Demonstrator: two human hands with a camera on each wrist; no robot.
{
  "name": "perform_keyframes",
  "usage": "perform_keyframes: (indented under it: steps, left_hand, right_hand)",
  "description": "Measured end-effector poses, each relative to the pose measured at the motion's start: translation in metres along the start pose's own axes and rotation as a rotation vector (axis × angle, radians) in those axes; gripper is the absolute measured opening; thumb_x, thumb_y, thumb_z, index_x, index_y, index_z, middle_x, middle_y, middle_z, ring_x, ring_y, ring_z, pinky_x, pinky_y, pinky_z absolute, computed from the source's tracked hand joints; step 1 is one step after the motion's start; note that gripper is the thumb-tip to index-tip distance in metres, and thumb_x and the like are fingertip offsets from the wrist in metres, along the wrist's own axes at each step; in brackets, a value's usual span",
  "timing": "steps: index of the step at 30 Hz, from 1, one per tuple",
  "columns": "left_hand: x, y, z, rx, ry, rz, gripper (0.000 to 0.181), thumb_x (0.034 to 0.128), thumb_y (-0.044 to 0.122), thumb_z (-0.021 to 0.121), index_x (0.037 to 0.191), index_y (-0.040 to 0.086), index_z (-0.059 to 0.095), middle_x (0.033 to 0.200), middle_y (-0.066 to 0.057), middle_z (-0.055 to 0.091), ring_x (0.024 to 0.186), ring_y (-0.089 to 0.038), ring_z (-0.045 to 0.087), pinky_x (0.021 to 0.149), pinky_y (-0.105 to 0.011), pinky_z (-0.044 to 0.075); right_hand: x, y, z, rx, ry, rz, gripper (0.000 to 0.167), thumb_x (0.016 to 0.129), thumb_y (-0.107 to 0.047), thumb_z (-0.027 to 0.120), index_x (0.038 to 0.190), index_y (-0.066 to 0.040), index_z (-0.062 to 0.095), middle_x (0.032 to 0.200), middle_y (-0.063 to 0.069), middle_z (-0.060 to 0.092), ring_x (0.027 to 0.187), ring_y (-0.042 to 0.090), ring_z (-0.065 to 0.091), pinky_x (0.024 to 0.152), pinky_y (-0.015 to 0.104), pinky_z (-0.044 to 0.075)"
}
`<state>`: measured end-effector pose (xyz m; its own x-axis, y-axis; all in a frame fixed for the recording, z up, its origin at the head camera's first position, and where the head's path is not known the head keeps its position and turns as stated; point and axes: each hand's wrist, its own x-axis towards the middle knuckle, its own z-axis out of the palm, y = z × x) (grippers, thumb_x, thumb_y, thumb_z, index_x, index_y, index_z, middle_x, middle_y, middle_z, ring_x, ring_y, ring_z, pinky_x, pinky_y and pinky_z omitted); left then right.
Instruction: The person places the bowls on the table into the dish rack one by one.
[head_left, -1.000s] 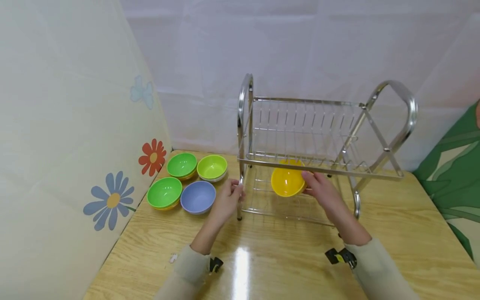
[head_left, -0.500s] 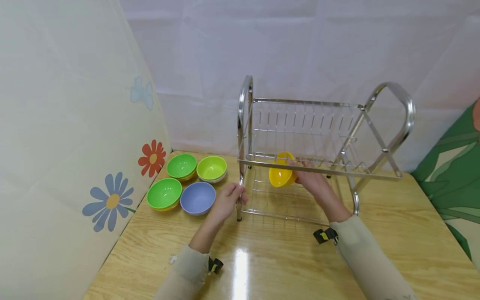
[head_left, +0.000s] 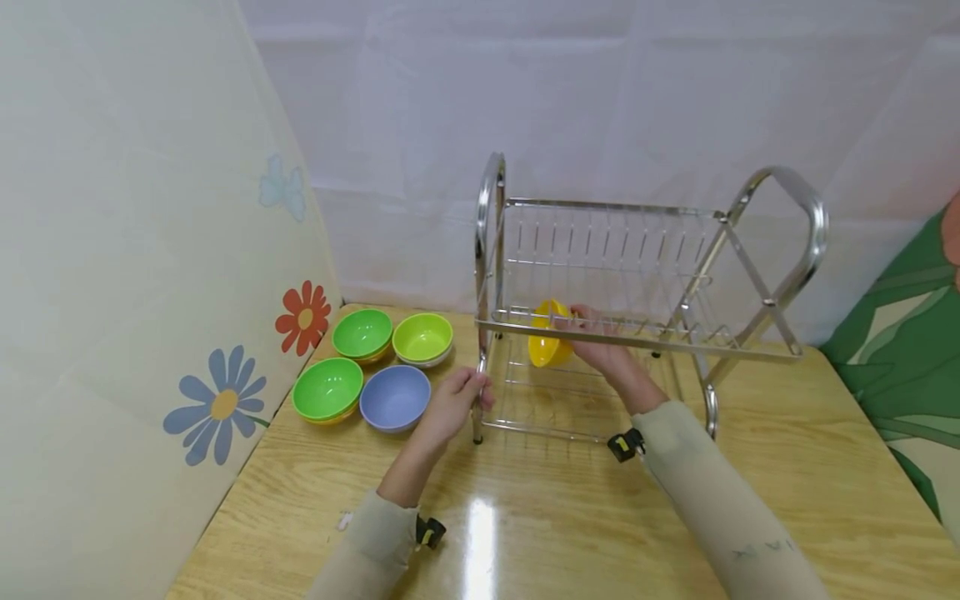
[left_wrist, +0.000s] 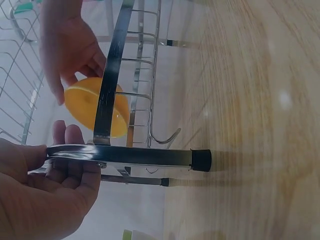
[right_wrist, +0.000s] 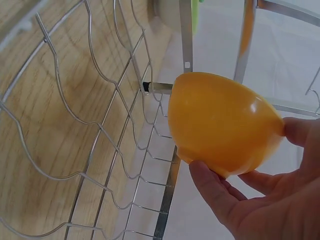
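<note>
A yellow bowl (head_left: 550, 346) is held tilted on its side by my right hand (head_left: 602, 342), between the two tiers of a metal dish rack (head_left: 592, 334). The right wrist view shows the thumb at the rim of the bowl (right_wrist: 220, 122) and fingers under its base, above the lower wire shelf (right_wrist: 102, 125). My left hand (head_left: 452, 404) grips the rack's front left upright; in the left wrist view, thumb and fingers wrap around that post (left_wrist: 125, 154). The upper tier's front bar hides part of the bowl and the right hand in the head view.
Left of the rack stand a blue bowl (head_left: 395, 398), a lime bowl (head_left: 423, 338) and two green bowls, one at the back (head_left: 362, 333) and one in front (head_left: 327, 390); some are stacked on others. The wooden table (head_left: 555, 525) meets white cloth walls behind and at the left.
My right hand has carried the yellow bowl leftward and deeper into the rack, turning it from facing up to on its side. The left hand stays on the upright.
</note>
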<state>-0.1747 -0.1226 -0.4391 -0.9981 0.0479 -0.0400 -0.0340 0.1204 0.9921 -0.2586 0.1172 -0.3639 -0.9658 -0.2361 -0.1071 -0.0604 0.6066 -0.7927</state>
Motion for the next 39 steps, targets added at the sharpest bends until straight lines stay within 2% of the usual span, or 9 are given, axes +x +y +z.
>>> perform_keyframes:
  steps: [5, 9, 14, 17, 24, 28, 33, 36, 39]
  left_hand:
    - [0.000, 0.000, 0.000, -0.015, 0.004, 0.007, 0.028, 0.1068, 0.015, 0.050, 0.107, -0.010, 0.063, 0.083, -0.011, 0.069, 0.074, -0.012, 0.065, 0.076, -0.029, 0.055]
    - [-0.001, 0.002, 0.000, -0.022, 0.006, 0.003, 0.027, 0.1068, 0.014, 0.050, 0.107, -0.010, 0.063, 0.088, -0.019, 0.070, 0.077, -0.014, 0.065, 0.079, -0.030, 0.056]
    - [-0.002, 0.004, 0.000, 0.033, 0.017, 0.011, 0.028, 0.1066, 0.016, 0.051, 0.109, -0.010, 0.063, 0.093, -0.022, 0.070, 0.083, -0.021, 0.068, 0.081, -0.033, 0.057]
    - [-0.004, 0.004, 0.000, 0.102, 0.048, 0.048, 0.026, 0.1052, 0.016, 0.054, 0.111, -0.007, 0.065, 0.094, -0.019, 0.071, 0.087, -0.027, 0.069, 0.080, -0.033, 0.058]
    - [-0.011, 0.006, 0.001, 0.406, 0.207, 0.289, 0.033, 0.0970, 0.015, 0.069, 0.128, 0.005, 0.065, 0.112, -0.010, 0.070, 0.089, -0.019, 0.069, 0.073, -0.029, 0.059]
    - [-0.013, 0.001, 0.002, 0.478, 0.244, 0.425, 0.033, 0.0951, 0.012, 0.071, 0.127, 0.005, 0.067, 0.124, -0.012, 0.066, 0.090, -0.020, 0.071, 0.073, -0.023, 0.060]
    - [-0.012, -0.007, 0.000, 0.513, 0.235, 0.586, 0.034, 0.0937, 0.005, 0.071, 0.127, 0.001, 0.068, 0.136, -0.011, 0.063, 0.091, -0.021, 0.074, 0.075, -0.020, 0.059]
    - [-0.013, -0.011, -0.001, 0.613, 0.235, 0.642, 0.037, 0.0959, 0.007, 0.069, 0.132, 0.000, 0.065, 0.142, -0.010, 0.060, 0.106, -0.024, 0.072, 0.083, -0.027, 0.060]
    - [-0.015, -0.013, 0.000, 0.744, 0.233, 0.639, 0.042, 0.0984, 0.012, 0.067, 0.138, 0.003, 0.061, 0.147, -0.009, 0.056, 0.124, -0.027, 0.063, 0.094, -0.035, 0.056]
  right_hand:
    - [0.008, -0.004, 0.002, -0.053, -0.007, 0.023, 0.070, 0.105, -0.040, 0.045, 0.150, 0.012, 0.031, 0.127, 0.032, 0.056, 0.112, 0.038, 0.058, 0.103, 0.053, 0.048]
    - [0.014, -0.006, 0.005, -0.118, 0.010, 0.026, 0.072, 0.103, -0.042, 0.046, 0.148, 0.013, 0.033, 0.132, 0.034, 0.054, 0.114, 0.042, 0.058, 0.101, 0.052, 0.049]
    - [0.019, -0.005, 0.008, -0.190, 0.027, -0.009, 0.070, 0.102, -0.041, 0.048, 0.143, 0.015, 0.040, 0.129, 0.034, 0.056, 0.110, 0.042, 0.059, 0.098, 0.050, 0.051]
    - [0.020, -0.004, 0.011, -0.190, 0.024, 0.001, 0.072, 0.102, -0.043, 0.049, 0.145, 0.013, 0.038, 0.128, 0.032, 0.057, 0.109, 0.040, 0.059, 0.099, 0.049, 0.050]
    - [0.024, -0.002, 0.014, -0.206, 0.030, 0.016, 0.073, 0.102, -0.045, 0.048, 0.147, 0.011, 0.036, 0.125, 0.031, 0.057, 0.108, 0.040, 0.058, 0.100, 0.051, 0.049]
    - [0.026, -0.001, 0.015, -0.232, 0.023, 0.030, 0.075, 0.103, -0.049, 0.046, 0.148, 0.010, 0.035, 0.125, 0.030, 0.056, 0.111, 0.040, 0.055, 0.102, 0.053, 0.047]
    - [0.026, 0.000, 0.015, -0.211, -0.013, 0.026, 0.076, 0.104, -0.050, 0.044, 0.150, 0.010, 0.032, 0.127, 0.029, 0.053, 0.116, 0.042, 0.050, 0.105, 0.056, 0.043]
    - [0.025, 0.000, 0.014, -0.174, -0.033, 0.039, 0.078, 0.104, -0.051, 0.044, 0.152, 0.009, 0.029, 0.138, 0.032, 0.046, 0.128, 0.045, 0.042, 0.112, 0.061, 0.035]
    - [0.028, -0.002, 0.014, -0.186, -0.034, 0.051, 0.078, 0.104, -0.051, 0.044, 0.152, 0.009, 0.030, 0.142, 0.034, 0.045, 0.130, 0.046, 0.044, 0.113, 0.061, 0.033]
